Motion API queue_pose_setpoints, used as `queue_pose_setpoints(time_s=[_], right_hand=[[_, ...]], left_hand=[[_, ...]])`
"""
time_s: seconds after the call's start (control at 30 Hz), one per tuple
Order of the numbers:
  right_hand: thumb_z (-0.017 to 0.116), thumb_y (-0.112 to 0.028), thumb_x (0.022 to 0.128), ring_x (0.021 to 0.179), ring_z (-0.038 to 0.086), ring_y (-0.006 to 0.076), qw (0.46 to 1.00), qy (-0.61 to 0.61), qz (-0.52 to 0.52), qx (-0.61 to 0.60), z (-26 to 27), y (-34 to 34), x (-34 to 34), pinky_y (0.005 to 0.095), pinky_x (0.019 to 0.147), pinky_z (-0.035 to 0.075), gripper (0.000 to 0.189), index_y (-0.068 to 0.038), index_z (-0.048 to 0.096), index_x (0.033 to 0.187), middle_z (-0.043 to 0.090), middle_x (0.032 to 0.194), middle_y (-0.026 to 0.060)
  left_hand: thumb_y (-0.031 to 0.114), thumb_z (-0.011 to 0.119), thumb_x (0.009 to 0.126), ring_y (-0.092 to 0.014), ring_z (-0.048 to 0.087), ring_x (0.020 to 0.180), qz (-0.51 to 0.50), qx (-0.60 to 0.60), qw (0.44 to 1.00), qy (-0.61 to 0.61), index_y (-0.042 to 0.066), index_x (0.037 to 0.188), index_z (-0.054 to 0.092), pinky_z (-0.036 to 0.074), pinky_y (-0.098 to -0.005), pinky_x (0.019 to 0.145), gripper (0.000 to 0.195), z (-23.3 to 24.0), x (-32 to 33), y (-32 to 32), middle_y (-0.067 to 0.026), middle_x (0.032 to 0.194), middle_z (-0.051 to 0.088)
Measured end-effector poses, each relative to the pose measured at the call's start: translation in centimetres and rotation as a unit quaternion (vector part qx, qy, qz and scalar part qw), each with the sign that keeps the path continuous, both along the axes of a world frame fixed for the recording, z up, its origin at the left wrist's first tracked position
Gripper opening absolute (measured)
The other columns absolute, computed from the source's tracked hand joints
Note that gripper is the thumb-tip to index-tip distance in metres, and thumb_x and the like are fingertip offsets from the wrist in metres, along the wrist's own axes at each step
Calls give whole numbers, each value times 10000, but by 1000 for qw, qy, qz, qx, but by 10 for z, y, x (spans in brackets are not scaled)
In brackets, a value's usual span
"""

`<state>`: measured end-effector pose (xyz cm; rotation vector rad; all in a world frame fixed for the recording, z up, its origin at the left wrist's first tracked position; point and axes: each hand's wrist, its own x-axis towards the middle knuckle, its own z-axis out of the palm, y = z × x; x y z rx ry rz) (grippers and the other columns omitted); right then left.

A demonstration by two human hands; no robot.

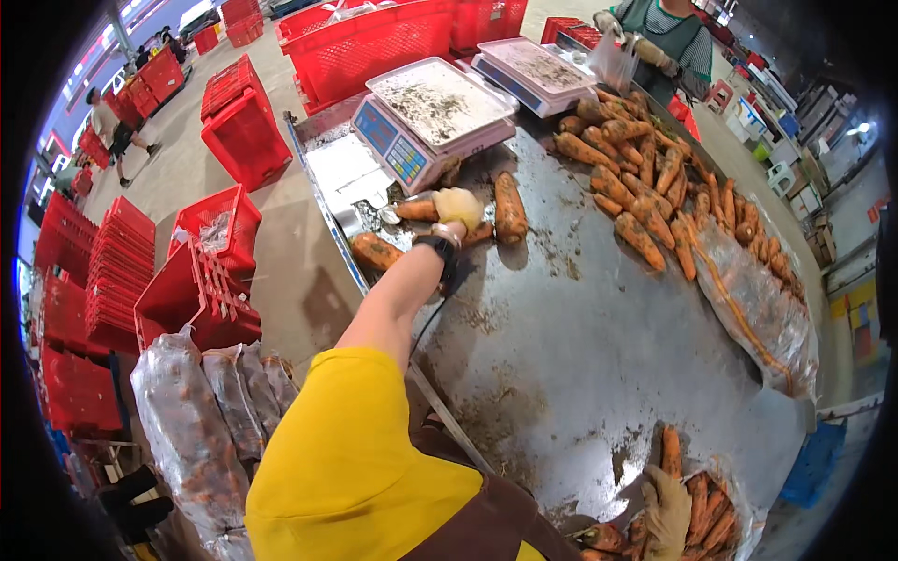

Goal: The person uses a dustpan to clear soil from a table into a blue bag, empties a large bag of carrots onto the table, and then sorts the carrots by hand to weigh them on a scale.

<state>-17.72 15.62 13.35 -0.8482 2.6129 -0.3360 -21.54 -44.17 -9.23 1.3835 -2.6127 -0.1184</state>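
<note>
My left hand (459, 206), in a pale yellow glove, is closed around a dirty carrot (417, 210) whose orange shows on both sides of the glove. It is just below the nearer scale (442, 105), which has soil on its pan. One carrot (510, 209) lies to its right and another (375, 251) to its lower left. At the bottom right, my right hand (666, 515), in a tan glove, has its fingers over the lower end of a carrot (671, 449). Beneath and around it are carrots (710, 515) in a clear plastic bag (747, 522).
Soil dots the metal table (582, 336). A large carrot pile (645, 175) and a plastic bag (751, 294) lie along its far side. A co-worker (666, 42) holds a bag beside the second scale (537, 70). Red crates (245, 126) and bagged carrots (186, 428) stand left.
</note>
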Motion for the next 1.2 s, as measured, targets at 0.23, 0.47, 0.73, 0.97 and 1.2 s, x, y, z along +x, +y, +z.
queue_pose_setpoints(time_s=[0.23,0.47,0.73,0.97,1.2], right_hand=[[604,-127,880,1050,592,356,954,-47,215,-205,-71,-246,-111,373,887,476,335,-91,604,1213,622,1178,170],[602,-217,905,1090,572,391,926,-27,242,-288,-172,-458,-141,405,926,463,337,-45,605,1195,616,1167,208],[635,-504,827,963,616,452,967,7,102,-232,-207,-500,-141,497,825,480,766,-12,439,1380,644,1017,292],[452,-585,920,1155,527,449,974,-52,113,-190,-202,-413,-121,470,958,424,771,-3,383,1420,560,1251,286],[492,-498,948,1104,556,438,970,-123,118,-172,-186,-334,-96,444,970,431,676,30,441,1367,570,1232,284]], left_hand=[[447,589,828,-425,663,892,20,83,974,210,71,1076,686,547,-490,753,461,12,25,-14,-307,1200,575],[387,679,731,-397,661,875,118,90,974,170,21,1152,628,552,-457,746,560,11,-8,-10,-292,1172,549],[129,547,852,-234,668,703,64,-82,994,34,18,1013,637,524,-365,620,216,-18,-18,-44,-123,891,640],[67,546,862,-215,688,622,-71,-198,978,-18,46,979,650,548,-342,502,158,-29,-34,-64,-138,889,663],[199,615,850,-370,676,847,-50,45,987,145,9,944,613,540,-439,727,212,6,5,-15,-211,919,680]])
